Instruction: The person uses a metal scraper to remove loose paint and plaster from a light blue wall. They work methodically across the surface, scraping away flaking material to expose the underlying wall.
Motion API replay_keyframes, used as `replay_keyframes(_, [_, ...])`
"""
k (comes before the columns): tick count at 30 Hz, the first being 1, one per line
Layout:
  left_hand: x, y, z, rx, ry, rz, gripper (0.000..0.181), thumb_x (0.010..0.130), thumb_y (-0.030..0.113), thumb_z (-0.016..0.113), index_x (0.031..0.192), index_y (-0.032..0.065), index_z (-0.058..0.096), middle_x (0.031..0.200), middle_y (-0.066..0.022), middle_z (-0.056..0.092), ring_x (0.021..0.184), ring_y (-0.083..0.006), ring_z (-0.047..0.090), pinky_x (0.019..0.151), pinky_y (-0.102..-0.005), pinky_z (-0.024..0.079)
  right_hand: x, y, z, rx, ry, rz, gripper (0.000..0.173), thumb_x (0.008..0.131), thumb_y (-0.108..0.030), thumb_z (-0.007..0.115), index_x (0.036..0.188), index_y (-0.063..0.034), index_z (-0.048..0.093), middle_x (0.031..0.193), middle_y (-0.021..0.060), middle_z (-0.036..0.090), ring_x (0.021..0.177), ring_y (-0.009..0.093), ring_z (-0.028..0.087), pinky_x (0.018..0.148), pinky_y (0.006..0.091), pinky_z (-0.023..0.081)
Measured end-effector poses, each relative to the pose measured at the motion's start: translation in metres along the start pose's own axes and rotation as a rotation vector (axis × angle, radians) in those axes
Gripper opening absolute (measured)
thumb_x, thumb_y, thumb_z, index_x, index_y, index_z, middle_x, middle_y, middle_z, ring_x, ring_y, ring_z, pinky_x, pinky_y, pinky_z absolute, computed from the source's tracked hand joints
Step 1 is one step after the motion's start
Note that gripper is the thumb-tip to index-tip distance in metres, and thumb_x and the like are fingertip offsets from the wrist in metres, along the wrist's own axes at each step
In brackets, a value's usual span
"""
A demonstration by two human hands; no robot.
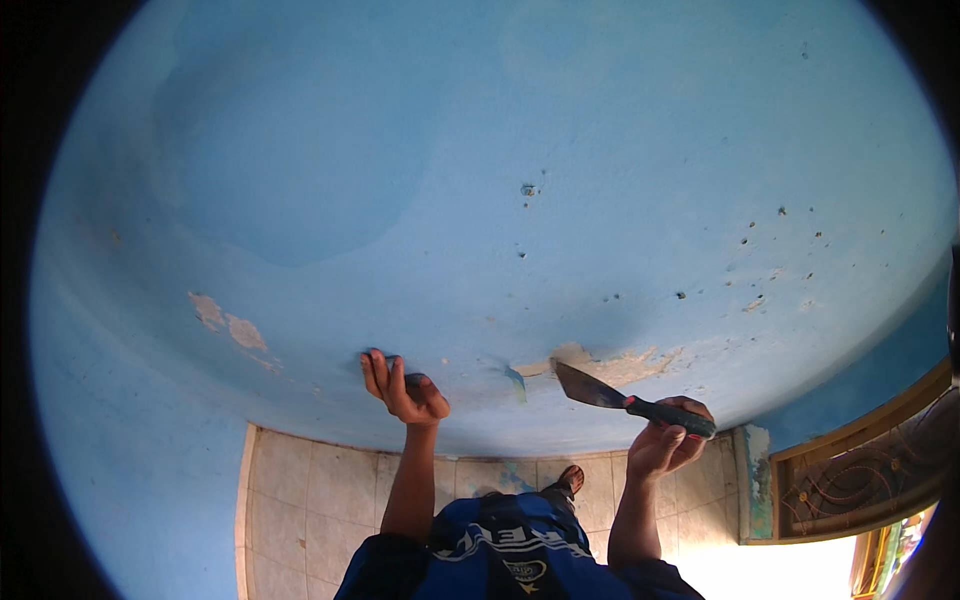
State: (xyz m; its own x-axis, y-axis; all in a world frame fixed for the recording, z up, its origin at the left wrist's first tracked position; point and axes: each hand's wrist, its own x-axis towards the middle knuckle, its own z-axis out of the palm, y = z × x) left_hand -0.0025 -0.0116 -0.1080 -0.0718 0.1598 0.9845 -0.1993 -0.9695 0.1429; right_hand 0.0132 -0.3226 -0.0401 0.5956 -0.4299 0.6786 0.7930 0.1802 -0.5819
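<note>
My right hand (673, 439) grips the black and red handle of a putty knife (592, 386). The blade's corner is at the lower edge of a bare plaster patch (626, 366) on the blue painted wall (465, 150). Left of the blade, a curled flake of paint (516, 382) hangs from the wall. My left hand (401, 391) is up by the wall, fingers bent around a dark object (414, 380) mostly hidden by the hand; its kind cannot be told.
Small holes (529, 190) dot the wall, and peeled spots (246, 332) lie at its left. Below is a tiled floor (330, 480) with blue flakes (514, 476) and my sandalled foot (572, 478). A wooden frame with ornate metalwork (847, 480) stands at the right.
</note>
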Motion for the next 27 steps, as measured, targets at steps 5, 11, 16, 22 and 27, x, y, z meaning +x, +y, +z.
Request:
replay_keyframes(5, [0.0,0.0,0.0,0.006,0.0,-0.001,0.045,0.092,0.018,0.047,0.127,-0.0102,0.05,0.142,-0.0299,0.042,0.138,-0.046,0.03,0.112,-0.057,0.024,-0.009,0.002,-0.012,-0.001,-0.157,0.039,0.051,0.088,-0.04,0.07,0.11,0.0009,0.05,0.099,0.0109,0.056,0.084,0.017,0.059,0.073,0.0267,0.053])
replay_keyframes(11, [0.002,-0.001,-0.001,0.002,-0.002,0.002,0.044,0.092,0.017,0.047,0.126,-0.0104,0.05,0.142,-0.0298,0.042,0.138,-0.0459,0.029,0.112,-0.0565,0.025,-0.003,0.0,-0.005,-0.006,-0.035,-0.026,0.052,0.087,-0.042,0.07,0.109,0.0008,0.051,0.096,0.0113,0.056,0.084,0.017,0.059,0.07,0.0263,0.053])
replay_keyframes(16, [0.002,0.0,0.0,0.011,-0.007,-0.005,0.044,0.092,0.018,0.047,0.126,-0.0104,0.05,0.142,-0.0298,0.042,0.138,-0.0456,0.029,0.112,-0.0565,0.025,-0.004,0.001,0.007,-0.079,-0.029,-0.047,0.054,0.085,-0.047,0.071,0.103,0.0001,0.051,0.086,0.0113,0.056,0.068,0.017,0.059,0.049,0.0227,0.047])
replay_keyframes(22, [-0.002,-0.002,-0.002,0.014,-0.011,-0.01,0.045,0.092,0.019,0.047,0.126,-0.0098,0.05,0.142,-0.0295,0.042,0.138,-0.0456,0.029,0.112,-0.0566,0.025,-0.011,-0.001,-0.004,-0.028,-0.079,0.021,0.053,0.089,-0.045,0.068,0.11,0.0009,0.051,0.099,0.0121,0.056,0.082,0.017,0.058,0.067,0.025,0.051])
replay_keyframes(27, [-0.003,-0.001,0.001,0.006,-0.013,-0.028,0.045,0.092,0.018,0.047,0.127,-0.0096,0.05,0.142,-0.0292,0.042,0.139,-0.0452,0.028,0.112,-0.0566,0.024,-0.013,0.008,0.013,-0.038,0.005,0.027,0.059,0.084,-0.049,0.071,0.106,0.0022,0.05,0.09,0.0153,0.058,0.064,0.014,0.057,0.044,0.0213,0.043])
